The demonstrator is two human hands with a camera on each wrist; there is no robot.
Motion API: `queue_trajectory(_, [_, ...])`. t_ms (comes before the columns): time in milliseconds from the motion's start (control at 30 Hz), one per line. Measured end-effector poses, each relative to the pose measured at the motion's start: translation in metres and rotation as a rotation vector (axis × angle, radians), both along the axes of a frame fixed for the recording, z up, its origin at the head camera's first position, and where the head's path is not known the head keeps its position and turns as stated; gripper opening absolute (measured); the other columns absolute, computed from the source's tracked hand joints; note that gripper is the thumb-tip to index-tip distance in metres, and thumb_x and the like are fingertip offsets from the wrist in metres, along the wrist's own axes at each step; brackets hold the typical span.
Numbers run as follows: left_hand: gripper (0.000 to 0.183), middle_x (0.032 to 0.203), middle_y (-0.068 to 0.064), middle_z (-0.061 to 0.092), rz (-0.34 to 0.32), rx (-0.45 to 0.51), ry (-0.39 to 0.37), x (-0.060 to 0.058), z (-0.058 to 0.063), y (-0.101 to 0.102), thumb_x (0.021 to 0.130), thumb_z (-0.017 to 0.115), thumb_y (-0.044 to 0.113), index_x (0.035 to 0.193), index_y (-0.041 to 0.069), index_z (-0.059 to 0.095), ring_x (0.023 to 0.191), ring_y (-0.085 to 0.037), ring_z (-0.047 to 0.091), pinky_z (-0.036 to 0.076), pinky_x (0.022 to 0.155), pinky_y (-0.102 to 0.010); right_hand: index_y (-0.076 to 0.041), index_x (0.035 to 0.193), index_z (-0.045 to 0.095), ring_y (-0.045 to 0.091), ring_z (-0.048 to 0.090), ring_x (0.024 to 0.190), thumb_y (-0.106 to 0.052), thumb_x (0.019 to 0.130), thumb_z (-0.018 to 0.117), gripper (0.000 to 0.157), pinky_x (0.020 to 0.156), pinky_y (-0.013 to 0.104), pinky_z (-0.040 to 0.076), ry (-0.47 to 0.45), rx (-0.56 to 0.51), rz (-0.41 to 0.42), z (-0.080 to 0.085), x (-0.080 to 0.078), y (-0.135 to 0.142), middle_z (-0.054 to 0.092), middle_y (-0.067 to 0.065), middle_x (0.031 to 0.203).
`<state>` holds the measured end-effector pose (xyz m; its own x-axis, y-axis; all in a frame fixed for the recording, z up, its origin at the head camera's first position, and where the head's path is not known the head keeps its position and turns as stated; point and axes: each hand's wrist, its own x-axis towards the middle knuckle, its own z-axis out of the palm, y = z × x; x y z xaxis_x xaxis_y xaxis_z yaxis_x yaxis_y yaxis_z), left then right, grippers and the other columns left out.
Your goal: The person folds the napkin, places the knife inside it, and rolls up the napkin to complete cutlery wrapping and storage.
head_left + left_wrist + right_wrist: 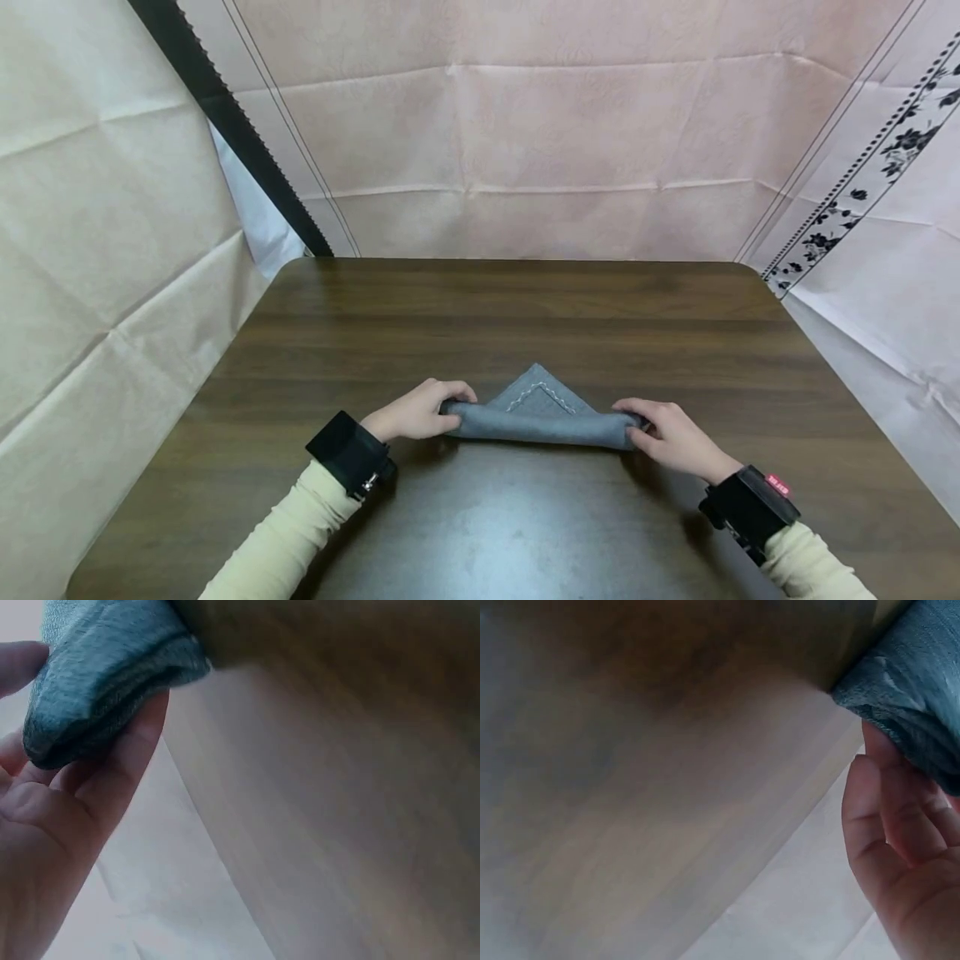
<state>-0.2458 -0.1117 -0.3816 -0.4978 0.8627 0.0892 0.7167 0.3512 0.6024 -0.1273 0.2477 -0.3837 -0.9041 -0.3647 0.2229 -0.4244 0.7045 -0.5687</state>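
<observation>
A blue-grey cloth [543, 427] lies partly rolled on the table, its near side a thick roll and its far side a flat triangular corner with pale stitching. At the roll's left end, my left hand [422, 410] grips it between thumb and fingers. My right hand [675, 435] holds the right end the same way. In the left wrist view, the layered end of the cloth [112, 675] sits between the thumb and fingers. The right wrist view shows the other folded end of the cloth [915, 697] against the fingertips; part of that grip is out of frame.
The brown wooden table [510, 325] has rounded far corners. Behind it hangs a creased pale sheet [562, 125], with more pale sheeting on both sides. A dark strip [240, 133] runs down the left and a floral band [862, 183] down the right.
</observation>
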Motion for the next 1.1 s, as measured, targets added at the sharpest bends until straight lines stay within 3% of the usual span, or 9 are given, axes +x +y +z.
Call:
queue_trajectory(133, [0.022, 0.094, -0.002, 0.06, 0.033, 0.003, -0.016, -0.008, 0.0, -0.001, 0.085, 0.055, 0.003, 0.107, 0.004, 0.059, 0.076, -0.01, 0.05, 0.043, 0.072, -0.027, 0.004, 0.111, 0.058, 0.001, 0.037, 0.052, 0.003, 0.084, 0.055, 0.027, 0.048, 0.022, 0.035, -0.014, -0.006, -0.051, -0.002, -0.008, 0.0, 0.04, -0.008, 0.064])
queue_trajectory(233, [0.021, 0.097, -0.004, 0.062, 0.059, -0.016, -0.013, -0.014, -0.002, 0.0, 0.088, 0.054, 0.006, 0.108, 0.003, 0.06, 0.076, -0.011, 0.051, 0.044, 0.073, -0.029, 0.005, 0.112, 0.057, 0.003, 0.039, 0.053, 0.002, 0.085, 0.055, 0.027, 0.049, 0.023, 0.036, -0.032, -0.002, -0.087, -0.003, -0.015, -0.001, 0.045, -0.006, 0.066])
queue_trajectory(433, [0.021, 0.1, -0.008, 0.064, 0.119, -0.121, 0.066, -0.022, -0.005, 0.006, 0.09, 0.055, 0.009, 0.108, 0.002, 0.063, 0.079, -0.013, 0.057, 0.046, 0.073, -0.03, 0.005, 0.108, 0.058, 0.009, 0.045, 0.059, 0.0, 0.086, 0.055, 0.023, 0.052, 0.025, 0.039, -0.087, 0.053, -0.181, -0.007, -0.027, -0.003, 0.056, 0.001, 0.074])
queue_trajectory(600, [0.021, 0.101, -0.009, 0.063, 0.203, -0.224, 0.109, -0.021, -0.003, 0.012, 0.088, 0.058, 0.01, 0.106, 0.003, 0.065, 0.09, -0.02, 0.058, 0.046, 0.074, -0.035, 0.005, 0.1, 0.06, 0.011, 0.043, 0.055, 0.001, 0.083, 0.057, 0.018, 0.052, 0.028, 0.037, -0.093, 0.13, -0.217, -0.008, -0.036, -0.008, 0.053, 0.002, 0.069])
queue_trajectory(700, [0.018, 0.096, -0.006, 0.061, 0.249, -0.26, 0.191, -0.017, 0.0, 0.016, 0.086, 0.061, 0.012, 0.103, 0.007, 0.068, 0.087, -0.02, 0.057, 0.046, 0.07, -0.034, 0.005, 0.096, 0.061, 0.014, 0.047, 0.059, 0.001, 0.081, 0.06, 0.015, 0.054, 0.031, 0.04, -0.054, 0.188, -0.246, -0.005, -0.036, -0.012, 0.056, 0.006, 0.073])
queue_trajectory(800, [0.016, 0.091, -0.005, 0.059, 0.23, -0.214, 0.348, -0.01, 0.003, 0.021, 0.085, 0.063, 0.01, 0.099, 0.009, 0.069, 0.082, -0.02, 0.057, 0.047, 0.067, -0.033, 0.003, 0.092, 0.062, 0.02, 0.054, 0.069, 0.002, 0.078, 0.063, 0.015, 0.059, 0.037, 0.045, 0.06, 0.221, -0.256, -0.003, -0.034, -0.016, 0.059, 0.009, 0.08])
queue_trajectory(933, [0.018, 0.093, -0.006, 0.061, 0.115, -0.133, 0.497, 0.007, 0.004, 0.026, 0.085, 0.063, 0.013, 0.101, 0.007, 0.069, 0.083, -0.021, 0.058, 0.048, 0.069, -0.033, 0.0, 0.093, 0.065, 0.026, 0.058, 0.085, -0.001, 0.075, 0.068, 0.019, 0.071, 0.042, 0.047, 0.236, 0.246, -0.164, -0.004, -0.025, -0.023, 0.062, 0.012, 0.092])
queue_trajectory(1000, [0.024, 0.096, -0.007, 0.061, 0.078, -0.164, 0.518, 0.015, 0.004, 0.028, 0.084, 0.064, 0.018, 0.106, 0.007, 0.066, 0.086, -0.021, 0.057, 0.048, 0.071, -0.033, 0.0, 0.098, 0.065, 0.028, 0.058, 0.089, -0.006, 0.072, 0.072, 0.028, 0.073, 0.043, 0.048, 0.275, 0.29, -0.109, -0.006, -0.02, -0.026, 0.062, 0.013, 0.097])
queue_trajectory(1100, [0.035, 0.098, -0.007, 0.058, 0.075, -0.26, 0.587, 0.022, 0.0, 0.032, 0.079, 0.07, 0.019, 0.11, 0.006, 0.062, 0.086, -0.021, 0.055, 0.047, 0.071, -0.034, 0.0, 0.106, 0.061, 0.028, 0.058, 0.088, -0.01, 0.067, 0.076, 0.043, 0.071, 0.044, 0.047, 0.28, 0.384, -0.067, -0.011, -0.015, -0.031, 0.06, 0.014, 0.1])
